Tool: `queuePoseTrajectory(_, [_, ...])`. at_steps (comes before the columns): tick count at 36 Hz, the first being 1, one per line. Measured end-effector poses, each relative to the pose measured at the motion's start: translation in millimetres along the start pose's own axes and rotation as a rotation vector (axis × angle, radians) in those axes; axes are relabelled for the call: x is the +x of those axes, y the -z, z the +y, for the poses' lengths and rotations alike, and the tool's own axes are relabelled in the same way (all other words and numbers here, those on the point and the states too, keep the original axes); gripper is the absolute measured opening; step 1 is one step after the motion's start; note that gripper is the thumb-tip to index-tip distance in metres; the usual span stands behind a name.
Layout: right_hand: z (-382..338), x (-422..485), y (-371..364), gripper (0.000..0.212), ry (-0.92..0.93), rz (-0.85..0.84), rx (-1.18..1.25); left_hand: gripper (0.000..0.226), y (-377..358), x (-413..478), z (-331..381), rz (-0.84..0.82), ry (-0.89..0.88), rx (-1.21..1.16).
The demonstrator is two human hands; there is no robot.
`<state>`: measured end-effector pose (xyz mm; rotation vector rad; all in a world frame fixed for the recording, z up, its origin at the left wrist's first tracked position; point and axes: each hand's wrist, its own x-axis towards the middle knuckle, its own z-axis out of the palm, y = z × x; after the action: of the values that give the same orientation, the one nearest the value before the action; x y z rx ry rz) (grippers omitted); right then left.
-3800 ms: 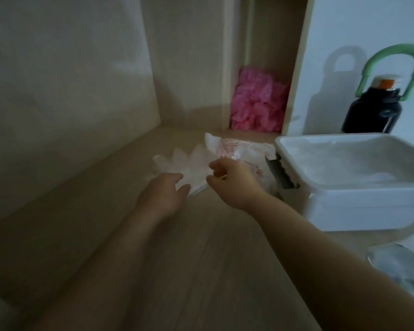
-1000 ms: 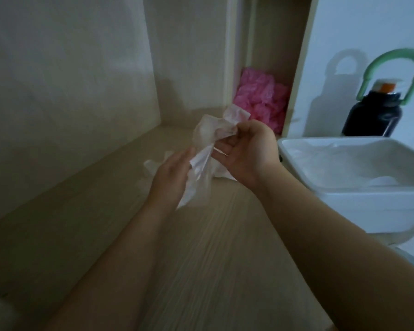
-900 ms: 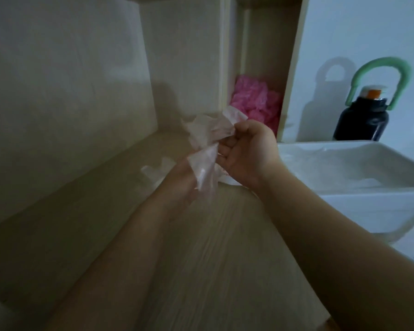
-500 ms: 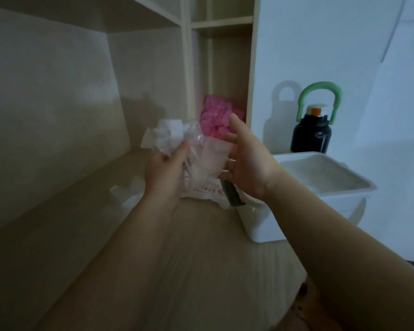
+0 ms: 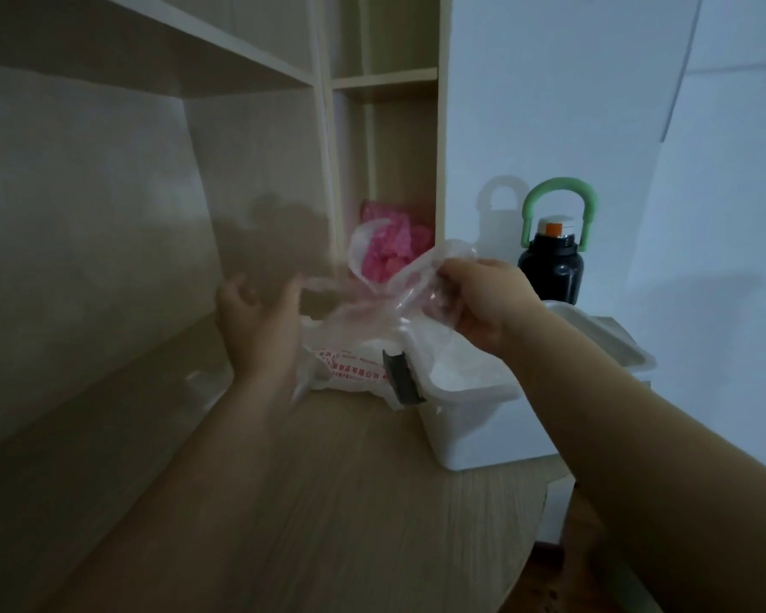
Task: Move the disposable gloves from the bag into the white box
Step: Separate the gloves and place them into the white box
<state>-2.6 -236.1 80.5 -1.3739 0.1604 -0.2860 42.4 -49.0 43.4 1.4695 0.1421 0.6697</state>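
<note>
A clear disposable glove (image 5: 396, 283) is stretched in the air between my hands, above the desk and just left of the white box (image 5: 474, 424). My right hand (image 5: 483, 300) grips its crumpled right end over the box's near corner. My left hand (image 5: 257, 323), blurred, has curled fingers and seems to pinch the glove's thin left edge. The glove bag (image 5: 350, 371), clear with red print, lies on the desk behind my hands, against the box. Something white lies inside the box. Another loose glove (image 5: 206, 378) lies faintly visible on the desk at the left.
A black bottle with a green handle (image 5: 551, 267) stands behind the box by the white wall. Pink crumpled material (image 5: 388, 250) sits in the narrow shelf compartment. A black latch (image 5: 401, 376) hangs on the box's left side. The wooden desk (image 5: 328, 502) ends at the right.
Both hands lifted plastic off the desk. My hands have drawn apart, pulling one glove out flat, and my right hand has moved towards the box. My view tilted up and right.
</note>
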Motion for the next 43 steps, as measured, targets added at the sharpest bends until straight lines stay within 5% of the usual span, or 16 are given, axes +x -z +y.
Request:
queuePoseTrajectory(3, [-5, 1, 5, 0.013, -0.014, 0.005, -0.154, 0.071, -7, -21, 29, -0.354, -0.263, 0.017])
queuePoseTrajectory(6, [-8, 1, 10, 0.014, 0.001, -0.037, -0.275, 0.107, -22, -30, 36, -0.793, -0.390, 0.195])
queuePoseTrajectory(8, [-12, -2, 14, 0.013, -0.008, -0.091, -0.307, 0.104, -33, -35, 36, -0.917, -0.450, 0.292])
queuePoseTrajectory(12, [-22, -9, 27, 0.014, -0.015, -0.165, -0.301, 0.020, -58, -26, 25, -0.785, -0.481, 0.140])
queuePoseTrajectory(18, [-27, 0, 54, 0.014, -0.079, -0.105, -0.253, 0.027, -78, 7, 13, -0.556, -0.151, 0.148])
queuePoseTrajectory(22, [-19, 14, 68, 0.022, -0.121, -0.046, -0.346, 0.020, -82, 7, 12, -0.340, -0.124, 0.179])
queuePoseTrajectory(26, [-9, 27, 79, 0.029, -0.107, 0.017, -0.511, 0.051, -84, -26, 24, -0.675, -0.139, 0.189])
queuePoseTrajectory(28, [-5, 33, 85, 0.030, -0.088, 0.032, -0.742, 0.072, -86, -31, 23, -0.683, -0.234, 0.330])
queuePoseTrajectory(31, [0, 41, 99, 0.037, -0.052, 0.043, -1.092, 0.055, -88, -28, 19, -0.610, -0.457, 0.410])
queuePoseTrajectory(35, [5, 49, 117, 0.039, -0.030, 0.058, -1.412, 0.031, -88, -35, 19, -0.914, -0.620, 0.480])
queuePoseTrajectory(38, [7, 51, 129, 0.038, 0.003, 0.114, -1.515, 0.032, -92, -41, 21, -1.176, -0.622, 0.765])
queuePoseTrajectory(43, [5, 45, 135, 0.058, 0.219, 0.221, -1.481, 0.044, -104, -48, 15, -1.319, -0.545, 1.103])
